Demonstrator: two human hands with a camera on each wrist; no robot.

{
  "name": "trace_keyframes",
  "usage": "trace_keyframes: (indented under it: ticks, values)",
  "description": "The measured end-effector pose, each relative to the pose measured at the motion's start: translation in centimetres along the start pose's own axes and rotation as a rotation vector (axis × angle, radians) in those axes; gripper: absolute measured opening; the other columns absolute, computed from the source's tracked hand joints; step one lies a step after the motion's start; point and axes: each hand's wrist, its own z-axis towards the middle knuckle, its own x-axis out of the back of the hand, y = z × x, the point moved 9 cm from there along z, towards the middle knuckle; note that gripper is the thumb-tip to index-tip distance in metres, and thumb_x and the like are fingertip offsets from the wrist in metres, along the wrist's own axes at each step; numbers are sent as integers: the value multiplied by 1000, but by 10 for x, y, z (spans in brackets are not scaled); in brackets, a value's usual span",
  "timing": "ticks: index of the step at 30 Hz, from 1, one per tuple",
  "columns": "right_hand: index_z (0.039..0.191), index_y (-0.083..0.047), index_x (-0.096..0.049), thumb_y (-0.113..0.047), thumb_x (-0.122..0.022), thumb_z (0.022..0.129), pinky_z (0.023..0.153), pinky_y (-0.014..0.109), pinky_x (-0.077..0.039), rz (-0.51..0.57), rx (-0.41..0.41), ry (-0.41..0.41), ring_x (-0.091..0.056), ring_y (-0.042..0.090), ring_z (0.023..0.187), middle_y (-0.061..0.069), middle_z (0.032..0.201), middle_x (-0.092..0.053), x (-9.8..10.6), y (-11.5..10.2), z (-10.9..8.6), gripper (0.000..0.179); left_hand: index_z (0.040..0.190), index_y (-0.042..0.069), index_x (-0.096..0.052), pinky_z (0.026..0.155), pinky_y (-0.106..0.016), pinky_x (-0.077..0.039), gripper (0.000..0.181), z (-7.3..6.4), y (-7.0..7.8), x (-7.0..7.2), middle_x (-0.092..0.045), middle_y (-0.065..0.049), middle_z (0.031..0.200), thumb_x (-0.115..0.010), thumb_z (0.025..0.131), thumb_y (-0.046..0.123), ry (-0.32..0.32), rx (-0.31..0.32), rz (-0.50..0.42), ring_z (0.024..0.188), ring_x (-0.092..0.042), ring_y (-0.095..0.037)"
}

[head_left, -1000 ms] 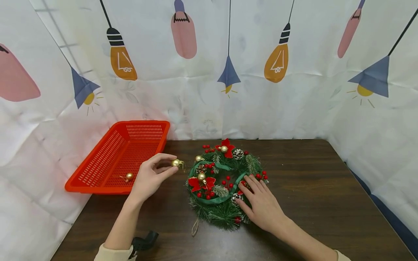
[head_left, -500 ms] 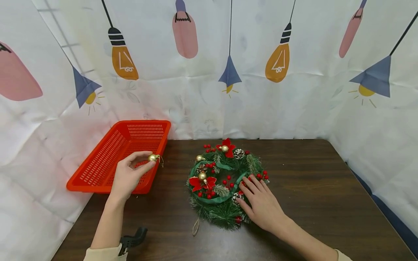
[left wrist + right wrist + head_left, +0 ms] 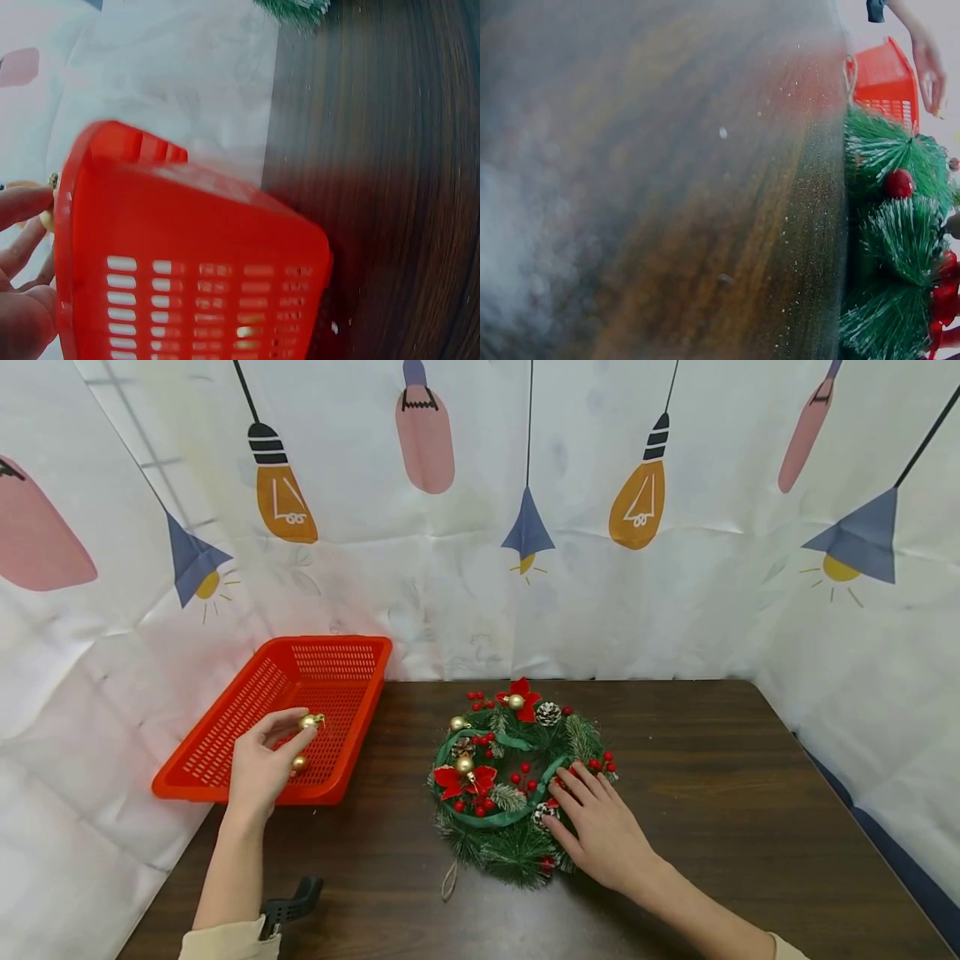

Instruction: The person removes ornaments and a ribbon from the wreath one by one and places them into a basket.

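Left hand (image 3: 258, 768): fingers (image 3: 283, 717) nearly closed, thumb and fingertips pinching a gold bauble (image 3: 308, 722) by its sides; cap and hanger stick out past the tips. Held over the basket (image 3: 333, 689), near its front end. A second bauble (image 3: 299, 763) lies inside, just below the hand. Left wrist view has basket wall in front, hiding part of the grip.

Right hand (image 3: 603, 839): fingers spread and fairly straight, resting on the right front of the wreath (image 3: 513, 856), not clenched. Thumb beside a snowy pine cone (image 3: 544, 815). Right wrist view only catches fingertips at the edge.

Wreath lies flat on the worktop (image 3: 735, 802), right of the basket and apart from it. It carries gold balls, red flowers (image 3: 450, 782), berries (image 3: 483, 806) and green ribbon (image 3: 480, 821); cord loop (image 3: 448, 882) at the front. Printed curtain (image 3: 465, 585) behind.
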Motion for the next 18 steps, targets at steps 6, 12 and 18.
trace_keyframes:
  ticks: [6,12,18]
  values:
    - [142,-6,-62,-46,-59,104,116,61,-29,2,2,-6,-34,39,147,16,152,-49,-1,-1,0,56,134,11,-67,65,-17,-50,40,4,-10,14,-68,3,118,-71,100,31,37,15,84,100,-60,0]
    - [142,-7,-62,-46,-60,103,115,61,-30,10,6,8,-35,38,147,16,152,-50,1,-2,1,55,137,7,-65,63,-19,-46,42,6,-15,19,-67,-11,125,-68,101,29,28,40,143,99,-56,1]
    - [141,-6,-63,-46,-60,103,115,61,-30,6,6,12,-36,39,146,16,151,-51,2,-2,1,55,136,6,-65,62,-21,-47,42,7,-21,20,-66,-12,126,-68,101,30,9,67,154,107,-53,-9]
